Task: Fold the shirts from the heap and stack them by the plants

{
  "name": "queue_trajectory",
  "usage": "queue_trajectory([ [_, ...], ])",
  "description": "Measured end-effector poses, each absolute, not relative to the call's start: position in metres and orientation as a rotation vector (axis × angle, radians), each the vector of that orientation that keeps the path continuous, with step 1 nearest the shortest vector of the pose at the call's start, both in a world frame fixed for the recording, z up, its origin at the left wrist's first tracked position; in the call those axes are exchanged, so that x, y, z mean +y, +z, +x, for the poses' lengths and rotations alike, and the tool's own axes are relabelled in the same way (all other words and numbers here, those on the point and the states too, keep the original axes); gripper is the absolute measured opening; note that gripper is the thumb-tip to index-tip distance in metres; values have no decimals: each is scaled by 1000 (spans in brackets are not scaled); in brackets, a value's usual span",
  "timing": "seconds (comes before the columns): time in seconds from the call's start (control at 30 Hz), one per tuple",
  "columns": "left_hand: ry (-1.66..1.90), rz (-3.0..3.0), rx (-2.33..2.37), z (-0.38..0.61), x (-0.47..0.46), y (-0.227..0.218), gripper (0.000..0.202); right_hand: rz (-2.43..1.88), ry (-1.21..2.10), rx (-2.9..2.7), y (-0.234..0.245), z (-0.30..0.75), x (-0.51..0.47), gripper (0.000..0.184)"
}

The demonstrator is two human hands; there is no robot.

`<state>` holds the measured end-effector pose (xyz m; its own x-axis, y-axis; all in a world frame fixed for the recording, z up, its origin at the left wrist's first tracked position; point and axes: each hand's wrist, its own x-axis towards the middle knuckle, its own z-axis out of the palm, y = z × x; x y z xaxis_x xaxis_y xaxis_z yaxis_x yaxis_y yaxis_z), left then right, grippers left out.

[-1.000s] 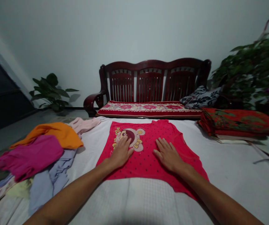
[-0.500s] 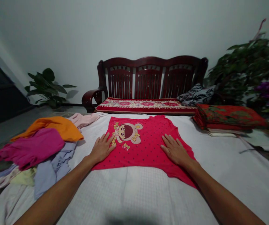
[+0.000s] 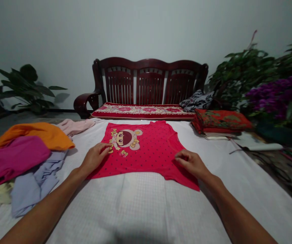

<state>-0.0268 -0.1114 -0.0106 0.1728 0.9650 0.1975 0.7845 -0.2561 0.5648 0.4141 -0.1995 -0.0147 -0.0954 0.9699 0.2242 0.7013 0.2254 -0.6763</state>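
A red dotted T-shirt (image 3: 148,152) with a cartoon girl print lies flat on the white bed sheet (image 3: 141,210). My left hand (image 3: 94,157) rests on the shirt's left edge, fingers curled and pinching the fabric. On the shirt's right edge my right hand (image 3: 191,162) also has its fingers bent together, pinching the cloth.
A heap of clothes lies at the left: orange (image 3: 38,134), magenta (image 3: 11,157), pale blue (image 3: 34,183), pink (image 3: 75,125). Folded red cloth (image 3: 222,122) sits at the right. Behind stand a dark wooden bench (image 3: 146,88) and potted plants (image 3: 250,74).
Both hands slid outward from the middle of the shirt to its side edges. Their flat fingers have curled into pinches on the fabric. The view shifted slightly right.
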Motion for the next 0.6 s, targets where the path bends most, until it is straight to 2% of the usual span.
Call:
queue_trajectory([
  [0.07,822,2000,1529,-7,-125,-1,35,-1454,824,-1920,-11,404,-210,15],
  [0.13,784,1995,1364,16,-139,3,33,-1443,977,-2015,-9,394,-217,12],
  [0.23,644,2101,1153,47,-156,1,28,-1491,889,-2174,-7,384,-223,19],
  [0.33,565,2213,1056,64,-165,-4,25,-1455,807,-2209,-6,382,-225,13],
  [0.5,531,2301,1008,63,-166,-8,23,-1404,925,-2081,-11,388,-222,15],
  [0.6,552,2298,1101,49,-160,-12,30,-1323,1060,-1989,-14,394,-220,20],
])
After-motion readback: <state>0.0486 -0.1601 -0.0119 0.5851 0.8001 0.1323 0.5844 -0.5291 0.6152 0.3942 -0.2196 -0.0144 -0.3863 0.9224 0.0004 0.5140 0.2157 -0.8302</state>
